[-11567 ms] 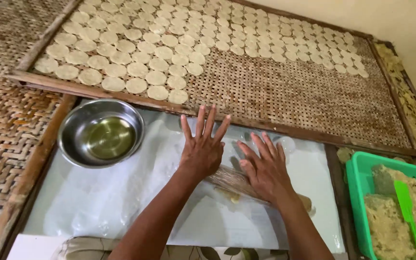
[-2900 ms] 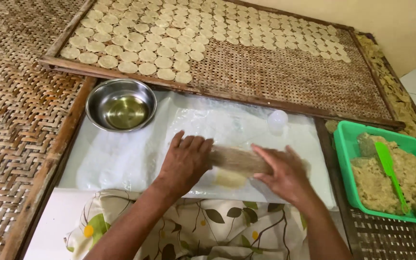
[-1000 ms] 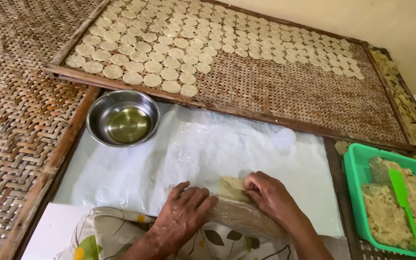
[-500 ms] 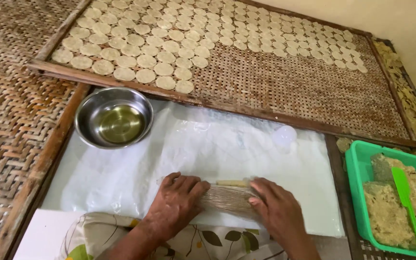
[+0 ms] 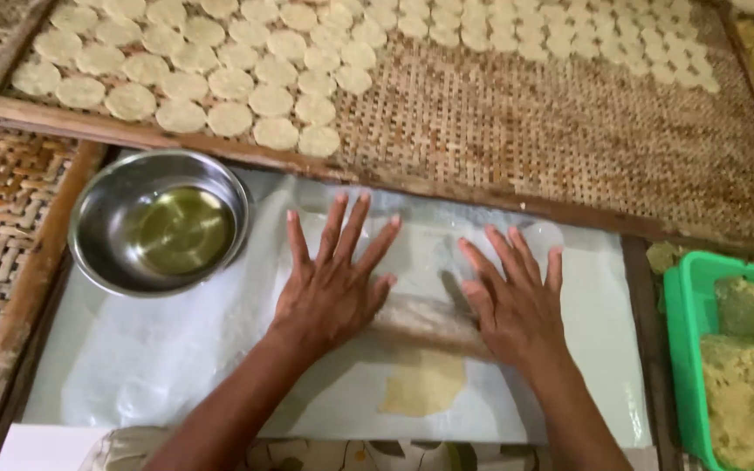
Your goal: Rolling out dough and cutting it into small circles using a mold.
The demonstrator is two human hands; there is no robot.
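We are pressing the left hand (image 5: 329, 292) and right hand (image 5: 517, 301), fingers spread wide and flat, on a rolling pin (image 5: 425, 318) lying across the plastic sheet (image 5: 176, 349). Flattened dough (image 5: 425, 388) is lying just near of the pin. A steel bowl (image 5: 161, 222) is sitting far left.

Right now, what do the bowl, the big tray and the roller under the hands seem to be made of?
The bowl looks like polished steel: grey, shiny, with reflections. The big tray seems woven cane or bamboo in a wooden frame; the weave pattern shows. The roller under the left hand and right hand is probably wood, pale brown, though a clear plastic sheet blurs it.
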